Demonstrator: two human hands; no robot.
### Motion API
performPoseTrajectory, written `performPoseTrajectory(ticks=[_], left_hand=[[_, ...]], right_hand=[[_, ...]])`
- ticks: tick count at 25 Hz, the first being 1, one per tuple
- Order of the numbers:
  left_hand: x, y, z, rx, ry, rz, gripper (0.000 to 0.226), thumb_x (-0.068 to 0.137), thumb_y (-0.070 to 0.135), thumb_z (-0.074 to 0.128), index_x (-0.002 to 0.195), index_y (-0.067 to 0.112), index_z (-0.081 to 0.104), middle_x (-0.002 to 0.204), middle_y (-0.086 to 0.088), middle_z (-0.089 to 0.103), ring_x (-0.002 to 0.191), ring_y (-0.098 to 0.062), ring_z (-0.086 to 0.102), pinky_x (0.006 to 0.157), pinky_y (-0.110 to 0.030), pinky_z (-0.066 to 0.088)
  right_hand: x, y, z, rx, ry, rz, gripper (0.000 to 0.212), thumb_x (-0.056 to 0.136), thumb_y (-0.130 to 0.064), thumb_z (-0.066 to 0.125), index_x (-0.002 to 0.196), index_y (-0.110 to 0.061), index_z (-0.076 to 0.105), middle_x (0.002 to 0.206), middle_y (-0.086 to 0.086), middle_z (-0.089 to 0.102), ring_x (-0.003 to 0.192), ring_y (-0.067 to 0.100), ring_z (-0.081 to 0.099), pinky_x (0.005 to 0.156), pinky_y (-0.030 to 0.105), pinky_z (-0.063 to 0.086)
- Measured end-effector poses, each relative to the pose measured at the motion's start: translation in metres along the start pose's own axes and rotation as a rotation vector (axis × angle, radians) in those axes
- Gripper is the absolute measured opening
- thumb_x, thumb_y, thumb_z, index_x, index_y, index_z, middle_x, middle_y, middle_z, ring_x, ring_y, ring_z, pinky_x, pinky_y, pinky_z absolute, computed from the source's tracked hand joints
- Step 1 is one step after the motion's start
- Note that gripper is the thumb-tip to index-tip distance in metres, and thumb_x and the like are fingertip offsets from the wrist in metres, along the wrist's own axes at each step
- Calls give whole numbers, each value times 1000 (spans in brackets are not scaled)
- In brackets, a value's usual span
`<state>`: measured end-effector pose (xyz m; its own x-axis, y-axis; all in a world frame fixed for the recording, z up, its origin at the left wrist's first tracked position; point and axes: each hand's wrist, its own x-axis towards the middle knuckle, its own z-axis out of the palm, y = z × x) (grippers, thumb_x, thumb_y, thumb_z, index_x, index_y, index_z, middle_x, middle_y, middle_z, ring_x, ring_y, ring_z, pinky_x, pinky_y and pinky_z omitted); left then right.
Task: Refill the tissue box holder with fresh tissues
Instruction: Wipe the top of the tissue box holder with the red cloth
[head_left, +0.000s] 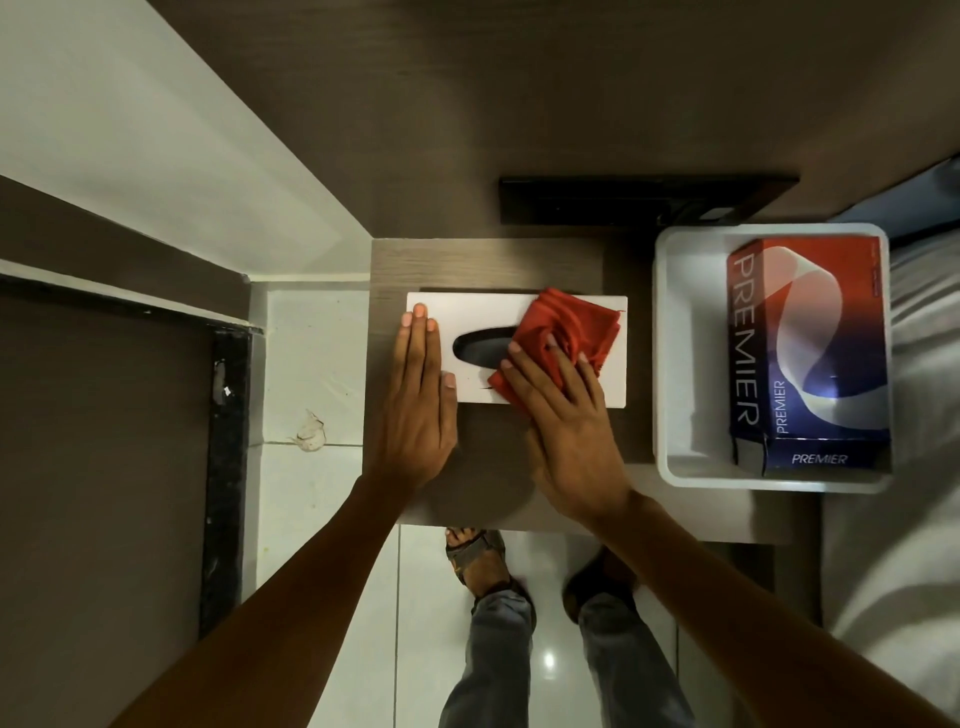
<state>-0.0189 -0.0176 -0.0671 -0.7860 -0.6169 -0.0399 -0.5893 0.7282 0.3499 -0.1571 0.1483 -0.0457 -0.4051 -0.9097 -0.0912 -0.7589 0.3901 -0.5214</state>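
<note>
White tissue box holder (467, 312), lying flat on a brown wood-grain side table (493, 265), dark oval slot facing up and partly covered. Left hand (418, 410) laid flat and open, fingers straight and together, fingertips resting on the holder's left end, gripping nothing. Right hand (566, 426) spread palm-down over a crumpled red cloth (566, 322), pressing it against the right half of the holder's top, fingers splayed rather than curled around the fabric. To the right, just beside the table's far corner, a white plastic bin (675, 364) holding a red, white and blue tissue box (810, 353) printed PREMIER, lying lengthwise against the bin's right wall. Beyond the table, a dark rectangular panel (623, 200) set against the wood-toned wall. Below the table's near edge, glossy white floor tiles (426, 623), grey trouser legs and sandalled feet (475, 556). On the left, a dark stone threshold (226, 467) beside the tiles; on the far right, pale bedding (919, 415) next to the bin.
</note>
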Motion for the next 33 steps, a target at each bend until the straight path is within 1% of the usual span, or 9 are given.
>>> performPoseTrajectory(ticks=[4,7,11,13,16,19,24,30,33], left_hand=[[2,-3,-2,107,-25,61,60,114,30,22,167,2,18,178,-14,15,167,-30,12,133,-53,24],[4,-4,-4,140,-39,69,61,114,33,16,168,4,17,178,-13,15,167,-29,12,134,-51,23],[4,-4,-2,140,-43,58,62,114,35,16,168,5,17,178,-12,14,167,-29,12,134,-52,22],[3,-5,-2,130,-27,69,60,114,31,25,167,3,18,178,-12,14,167,-29,12,134,-52,23],[0,-6,-3,80,20,117,59,113,21,37,165,-1,22,177,-15,18,167,-30,13,133,-53,25],[1,-5,-5,64,16,118,59,113,20,36,166,-1,21,177,-15,17,167,-30,12,133,-52,24],[1,-3,-5,115,11,100,60,113,24,31,167,1,18,178,-14,15,167,-30,11,133,-52,24],[0,-5,-2,87,70,122,59,111,18,40,164,-3,25,175,-17,23,166,-32,17,132,-52,27],[0,-4,-4,81,56,125,58,112,18,38,164,-3,25,175,-18,22,166,-32,17,131,-53,28]], right_hand=[[-6,16,-7,-120,-69,-97,71,100,-32,51,165,-26,22,174,-4,15,163,24,3,127,62,9],[-19,16,-4,-101,-17,-13,68,101,-39,45,165,-27,24,174,-3,16,163,26,3,126,67,7],[-10,-7,9,-14,39,116,73,96,-22,57,163,-24,29,174,0,19,163,28,1,127,64,9],[0,-12,9,-20,18,75,73,95,-18,53,163,-24,28,173,1,20,163,28,1,127,63,11],[6,-5,4,-68,-48,-38,74,98,-20,55,165,-24,24,174,1,16,163,27,2,127,62,14],[-3,8,-1,-132,-98,-110,78,97,-27,59,165,-24,21,175,1,11,163,26,1,129,58,13],[-9,3,-1,-228,-92,-71,93,85,-29,69,165,-20,21,175,4,11,163,29,1,130,56,4],[14,2,-3,-135,-131,-58,71,101,-33,47,166,-22,19,175,2,14,163,24,-2,132,50,6],[5,8,-7,-162,-147,-117,71,102,-31,49,166,-24,18,175,0,12,163,23,0,131,51,9]])
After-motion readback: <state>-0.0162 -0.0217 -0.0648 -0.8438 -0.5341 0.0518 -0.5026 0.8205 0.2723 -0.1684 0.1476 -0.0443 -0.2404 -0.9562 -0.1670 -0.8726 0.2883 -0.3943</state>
